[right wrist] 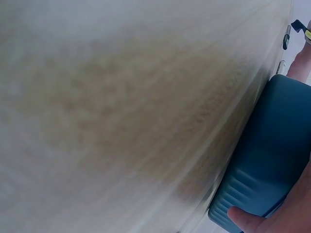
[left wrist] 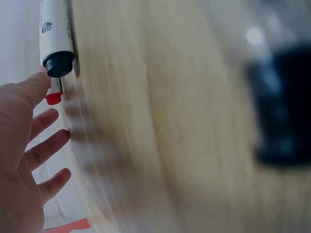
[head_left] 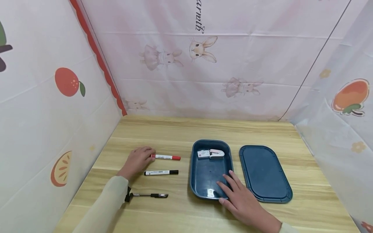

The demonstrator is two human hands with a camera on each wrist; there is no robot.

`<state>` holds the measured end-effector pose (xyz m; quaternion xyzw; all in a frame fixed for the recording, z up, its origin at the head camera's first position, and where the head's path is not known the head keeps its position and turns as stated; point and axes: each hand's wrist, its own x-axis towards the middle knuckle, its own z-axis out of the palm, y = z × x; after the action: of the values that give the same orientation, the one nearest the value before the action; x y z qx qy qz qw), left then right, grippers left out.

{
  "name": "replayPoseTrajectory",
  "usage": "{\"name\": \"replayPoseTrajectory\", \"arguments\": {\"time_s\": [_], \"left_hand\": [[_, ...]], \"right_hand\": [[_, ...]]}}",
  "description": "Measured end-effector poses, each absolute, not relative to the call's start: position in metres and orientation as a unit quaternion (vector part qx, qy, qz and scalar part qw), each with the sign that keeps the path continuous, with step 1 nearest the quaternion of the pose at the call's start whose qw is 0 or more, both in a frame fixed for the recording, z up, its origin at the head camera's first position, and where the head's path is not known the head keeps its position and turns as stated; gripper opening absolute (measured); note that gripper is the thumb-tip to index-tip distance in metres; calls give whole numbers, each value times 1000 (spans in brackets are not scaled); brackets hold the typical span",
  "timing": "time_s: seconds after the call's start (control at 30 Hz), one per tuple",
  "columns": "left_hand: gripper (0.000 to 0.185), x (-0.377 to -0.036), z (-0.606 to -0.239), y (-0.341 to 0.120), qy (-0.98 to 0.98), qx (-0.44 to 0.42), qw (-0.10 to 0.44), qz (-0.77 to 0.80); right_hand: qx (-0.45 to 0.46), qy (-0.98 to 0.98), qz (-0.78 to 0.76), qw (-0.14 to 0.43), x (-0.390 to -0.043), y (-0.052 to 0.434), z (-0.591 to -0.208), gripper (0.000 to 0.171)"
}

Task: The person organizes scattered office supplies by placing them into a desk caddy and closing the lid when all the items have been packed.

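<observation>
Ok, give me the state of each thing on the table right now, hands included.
Blue box: open, lid off.
Lid: flat on the table, right of the box.
Stapler: inside the box, far end.
Red marker: capped, lying flat.
Black marker: capped, lying flat.
Pen: lying flat.
Left hand: touching the red marker's end.
Right hand: resting on the box's rim.

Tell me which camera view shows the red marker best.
The head view: the red marker lies whole on the table, its left end at the left hand. The left wrist view shows only its red tip past a finger. The right wrist view shows none of it.
</observation>
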<state>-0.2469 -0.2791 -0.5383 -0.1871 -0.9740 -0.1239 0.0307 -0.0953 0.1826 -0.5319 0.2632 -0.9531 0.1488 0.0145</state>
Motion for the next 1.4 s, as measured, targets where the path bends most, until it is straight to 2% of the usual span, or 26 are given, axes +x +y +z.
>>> {"name": "replayPoseTrajectory", "arguments": {"time_s": [0.37,0.77,1.2,1.4], "left_hand": [[26,-243,-537,-285,-965,-188,38,-180],[22,-247,-541,-287,-968,-188,53,-159],[16,-241,-527,-284,-961,-92,32,-260],[20,-247,-515,-279,-963,-95,39,-250]], "right_hand": [[263,-954,143,13,-96,183,-533,56],[256,-956,143,0,-95,184,-530,57],[251,-957,144,-6,-96,182,-531,56],[251,-957,144,-3,-96,182,-533,56]]}}
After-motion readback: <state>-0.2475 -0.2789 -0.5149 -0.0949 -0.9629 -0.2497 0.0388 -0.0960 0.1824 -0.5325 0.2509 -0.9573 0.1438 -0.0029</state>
